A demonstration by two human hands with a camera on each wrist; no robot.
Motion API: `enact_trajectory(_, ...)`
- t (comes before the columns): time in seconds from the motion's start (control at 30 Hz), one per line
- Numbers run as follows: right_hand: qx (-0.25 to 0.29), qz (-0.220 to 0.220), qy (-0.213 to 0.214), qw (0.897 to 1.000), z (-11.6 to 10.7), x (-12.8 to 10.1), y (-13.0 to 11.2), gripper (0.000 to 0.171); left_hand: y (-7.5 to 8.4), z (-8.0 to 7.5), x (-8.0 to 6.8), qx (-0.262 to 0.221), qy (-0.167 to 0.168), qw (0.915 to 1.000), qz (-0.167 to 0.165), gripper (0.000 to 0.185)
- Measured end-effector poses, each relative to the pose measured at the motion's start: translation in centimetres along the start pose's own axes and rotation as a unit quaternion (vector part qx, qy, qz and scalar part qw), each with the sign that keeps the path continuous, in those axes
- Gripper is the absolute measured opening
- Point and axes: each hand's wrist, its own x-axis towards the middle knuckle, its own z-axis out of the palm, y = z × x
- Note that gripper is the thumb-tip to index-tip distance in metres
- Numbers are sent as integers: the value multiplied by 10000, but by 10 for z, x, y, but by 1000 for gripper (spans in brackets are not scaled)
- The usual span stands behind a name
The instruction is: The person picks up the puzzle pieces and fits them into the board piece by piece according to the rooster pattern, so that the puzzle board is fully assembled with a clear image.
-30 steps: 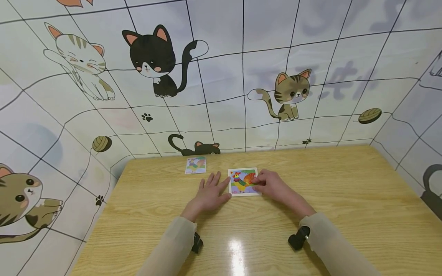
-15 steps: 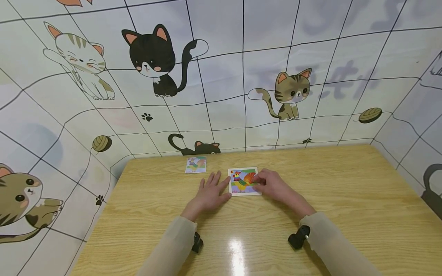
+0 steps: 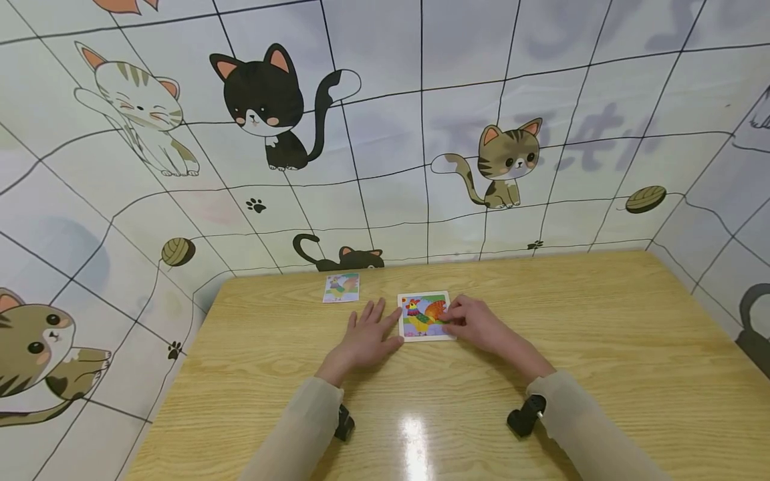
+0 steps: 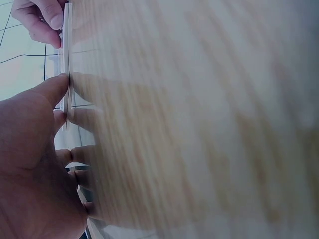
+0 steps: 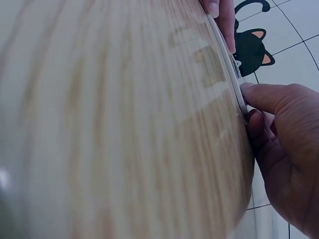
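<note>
A small square puzzle board (image 3: 423, 316) with a colourful rooster picture lies flat on the wooden table (image 3: 601, 347). My left hand (image 3: 367, 332) rests flat on the table just left of it, fingers straight; in the left wrist view its thumb (image 4: 54, 88) touches the puzzle board's (image 4: 65, 59) edge. My right hand (image 3: 473, 323) sits at the board's right side with curled fingers on the picture. In the right wrist view my right hand's (image 5: 286, 149) thumb presses against the thin edge of the puzzle board (image 5: 230, 69).
A small picture card (image 3: 341, 287) lies further back to the left, near the wall. Walls with cartoon cat prints (image 3: 265, 100) enclose the table at the back and both sides. Black wrist camera mounts (image 3: 525, 415) sit by my sleeves.
</note>
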Motion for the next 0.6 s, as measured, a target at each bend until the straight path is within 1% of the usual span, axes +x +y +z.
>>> enact_trajectory(0.07,5,-115,-39,9999,0,-1,0,22,0,0,-1,10,0,10000,3,63)
enact_trajectory(0.2,20,-177,-102,9998,-1,-4,0,24,0,1,-1,35,10,10000,14,63)
enact_trajectory(0.6,-76,-4,-221,9997,0,-7,-2,25,0,2,-2,47,16,10000,10,63)
